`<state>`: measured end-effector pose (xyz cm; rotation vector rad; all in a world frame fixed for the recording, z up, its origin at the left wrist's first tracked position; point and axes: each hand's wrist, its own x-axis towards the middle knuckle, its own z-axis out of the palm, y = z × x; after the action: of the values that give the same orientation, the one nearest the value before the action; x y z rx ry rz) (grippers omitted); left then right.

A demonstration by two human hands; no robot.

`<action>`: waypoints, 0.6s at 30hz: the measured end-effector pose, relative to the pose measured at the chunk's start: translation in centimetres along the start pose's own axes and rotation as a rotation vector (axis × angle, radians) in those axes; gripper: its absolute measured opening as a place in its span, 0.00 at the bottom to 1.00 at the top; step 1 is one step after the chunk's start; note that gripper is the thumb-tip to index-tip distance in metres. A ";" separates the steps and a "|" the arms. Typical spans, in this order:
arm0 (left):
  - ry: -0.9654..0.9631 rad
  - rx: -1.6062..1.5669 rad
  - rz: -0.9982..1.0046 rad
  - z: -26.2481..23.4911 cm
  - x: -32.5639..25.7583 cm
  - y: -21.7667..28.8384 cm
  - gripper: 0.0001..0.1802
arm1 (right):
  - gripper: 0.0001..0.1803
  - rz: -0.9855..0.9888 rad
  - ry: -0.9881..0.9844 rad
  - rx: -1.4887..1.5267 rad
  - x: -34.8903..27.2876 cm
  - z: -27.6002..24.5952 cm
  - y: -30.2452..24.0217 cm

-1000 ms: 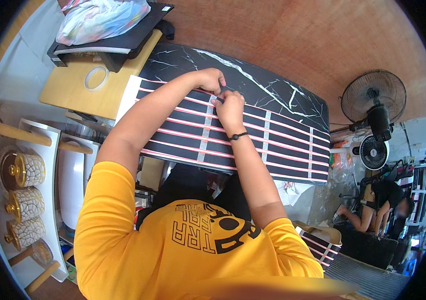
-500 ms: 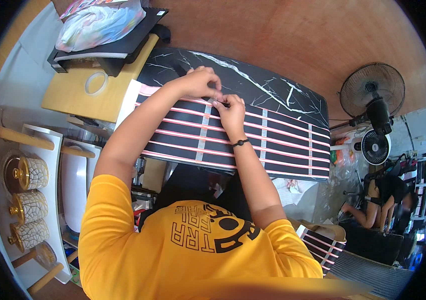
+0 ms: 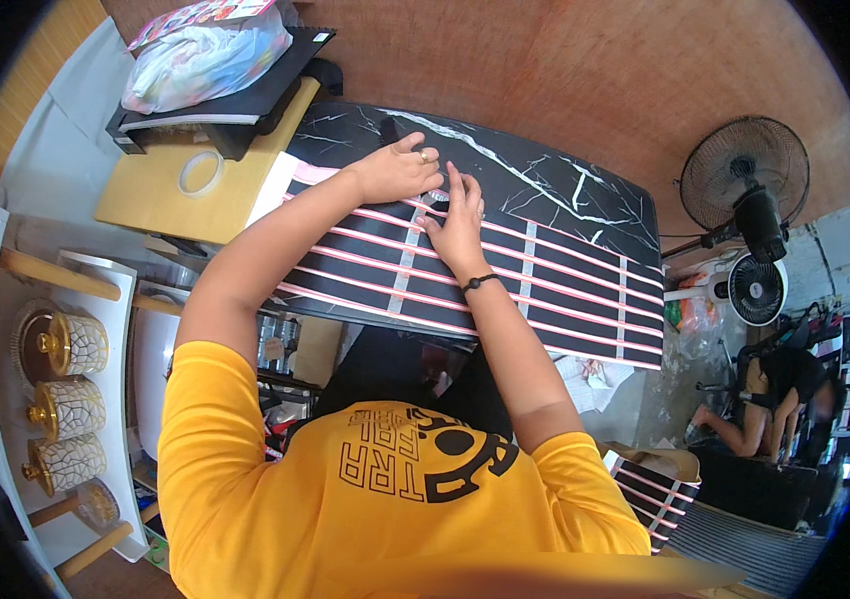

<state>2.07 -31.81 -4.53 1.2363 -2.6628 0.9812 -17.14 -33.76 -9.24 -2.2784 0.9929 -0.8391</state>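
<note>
A black board (image 3: 565, 285) lies before me, crossed by several pink-and-white strips (image 3: 585, 300) running lengthwise and grey bands (image 3: 525, 262) running across. At its far edge my left hand (image 3: 397, 173) is bent, thumb and forefinger together near the outermost strip; what they pinch is hidden. My right hand (image 3: 459, 230), with a dark bracelet at the wrist, rests on the board, fingers stretched and thumb spread. Between the two hands sits a small shiny rounded thing (image 3: 435, 199), partly covered, its kind unclear.
The board lies on a black marble-patterned table (image 3: 535, 170). A tape roll (image 3: 200, 174) rests on a yellow surface at left, by a bag (image 3: 207, 65) on a black stand. Decorated jars (image 3: 75, 344) fill a shelf. Fans (image 3: 745, 180) and a seated person (image 3: 785, 389) are at right.
The right fingers have straightened and spread from a pinch beside the left hand. The small shiny thing between the hands now shows more. The whole view has shifted slightly.
</note>
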 end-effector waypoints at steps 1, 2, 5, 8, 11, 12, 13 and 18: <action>0.018 0.041 0.049 0.1 0.0 -0.3 0.05 | 0.60 0.003 -0.007 0.016 0.0 -0.1 -0.1; 0.079 0.071 0.077 0.3 0.0 -0.6 0.05 | 0.61 0.011 -0.021 0.030 0.1 -0.2 -0.1; 0.208 0.148 0.154 0.5 0.1 -1.0 0.06 | 0.62 0.016 -0.036 0.027 0.1 -0.2 -0.2; 0.245 0.194 0.181 0.6 0.3 -1.2 0.09 | 0.63 -0.004 -0.024 0.010 0.2 -0.2 -0.1; 0.240 0.220 0.175 0.7 0.4 -1.2 0.11 | 0.63 -0.007 -0.022 0.009 0.3 -0.2 -0.2; 0.243 0.225 0.182 0.8 0.3 -1.3 0.12 | 0.63 0.010 -0.031 0.013 0.2 -0.2 -0.2; 0.255 0.220 0.186 0.9 0.3 -1.3 0.12 | 0.63 0.008 -0.034 0.006 0.2 -0.2 -0.3; 0.251 0.172 0.212 1.3 0.4 -1.7 0.12 | 0.63 0.004 -0.040 -0.014 0.2 -0.3 -0.4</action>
<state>3.25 -33.61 -4.60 0.7983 -2.5911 1.3218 -17.07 -33.70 -8.67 -2.2951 0.9879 -0.7846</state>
